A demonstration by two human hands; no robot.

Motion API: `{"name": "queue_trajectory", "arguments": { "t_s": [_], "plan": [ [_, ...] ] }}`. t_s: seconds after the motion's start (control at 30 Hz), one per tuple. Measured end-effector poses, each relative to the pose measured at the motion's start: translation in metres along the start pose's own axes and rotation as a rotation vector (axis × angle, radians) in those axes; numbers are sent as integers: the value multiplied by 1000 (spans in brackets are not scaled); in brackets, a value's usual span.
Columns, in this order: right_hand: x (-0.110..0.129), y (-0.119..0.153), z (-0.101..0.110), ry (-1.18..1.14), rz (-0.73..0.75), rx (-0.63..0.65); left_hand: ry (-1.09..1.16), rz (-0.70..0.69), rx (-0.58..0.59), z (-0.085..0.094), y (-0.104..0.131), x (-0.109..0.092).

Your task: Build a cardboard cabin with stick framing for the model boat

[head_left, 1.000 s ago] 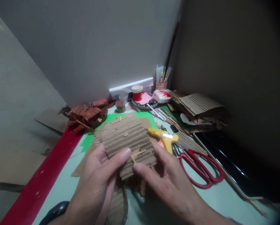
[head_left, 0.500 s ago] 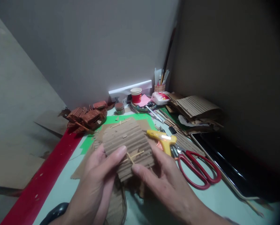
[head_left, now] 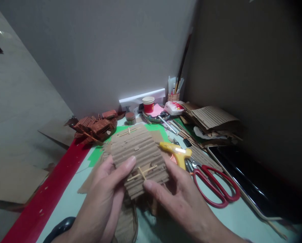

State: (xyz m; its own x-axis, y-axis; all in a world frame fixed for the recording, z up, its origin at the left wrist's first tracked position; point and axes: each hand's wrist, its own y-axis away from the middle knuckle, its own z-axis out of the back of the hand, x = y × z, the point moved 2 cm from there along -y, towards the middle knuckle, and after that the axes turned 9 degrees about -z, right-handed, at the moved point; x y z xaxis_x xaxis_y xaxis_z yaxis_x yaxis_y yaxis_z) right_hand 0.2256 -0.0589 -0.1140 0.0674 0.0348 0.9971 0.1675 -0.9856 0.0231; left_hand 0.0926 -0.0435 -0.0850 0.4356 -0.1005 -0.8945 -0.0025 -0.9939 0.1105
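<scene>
Between my two hands is a corrugated cardboard piece [head_left: 133,148], tilted with its ridged face toward me. My left hand [head_left: 107,182] grips its left side, thumb on top and fingers behind. At the lower right, my right hand [head_left: 176,192] holds the edge, its thumb tip touching the end of a short thin stick. That stick crosses a longer one, forming a small stick cross [head_left: 142,172] on the ridges. Near the far edge of the piece lies a second stick cross [head_left: 129,130]. The fingers behind the cardboard are mostly hidden.
Right of my hands lie a yellow glue gun [head_left: 177,153] and red-handled scissors [head_left: 216,185]. Beyond them are a black tablet-like panel [head_left: 244,179] and stacked cardboard [head_left: 214,116]. Brown-painted cardboard parts [head_left: 95,126] sit back left. A red paper cup [head_left: 148,105] stands behind.
My left thumb has drawn slightly back from the near stick cross, showing more of its long stick. The view has shifted slightly; both hands still hold the cardboard.
</scene>
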Motion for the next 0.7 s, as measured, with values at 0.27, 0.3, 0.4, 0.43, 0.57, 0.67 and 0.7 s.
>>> {"name": "queue_trajectory", "arguments": {
  "t_s": [0.27, 0.3, 0.4, 0.43, 0.57, 0.67, 0.7],
  "plan": [
    [2, 0, 1, -3, -2, -13, -32, -31, 3, -1, 2, -1],
    [3, 0, 1, 5, -9, -22, -36, -26, 6, 0, 1, 0],
    [4, -1, 1, 14, -27, -37, -35, -22, 15, 2, 1, 1],
    [4, -1, 1, 5, -27, -37, -32, -26, 16, 2, 1, 1],
    [6, -1, 3, 30, -2, -47, -21, -18, 7, 4, 3, 1],
    [5, -1, 4, 43, 6, -42, -29, -5, 28, 2, 3, 2],
    [5, -1, 4, 37, 7, -38, -35, -12, 38, 1, 3, 2]
  ]
}}
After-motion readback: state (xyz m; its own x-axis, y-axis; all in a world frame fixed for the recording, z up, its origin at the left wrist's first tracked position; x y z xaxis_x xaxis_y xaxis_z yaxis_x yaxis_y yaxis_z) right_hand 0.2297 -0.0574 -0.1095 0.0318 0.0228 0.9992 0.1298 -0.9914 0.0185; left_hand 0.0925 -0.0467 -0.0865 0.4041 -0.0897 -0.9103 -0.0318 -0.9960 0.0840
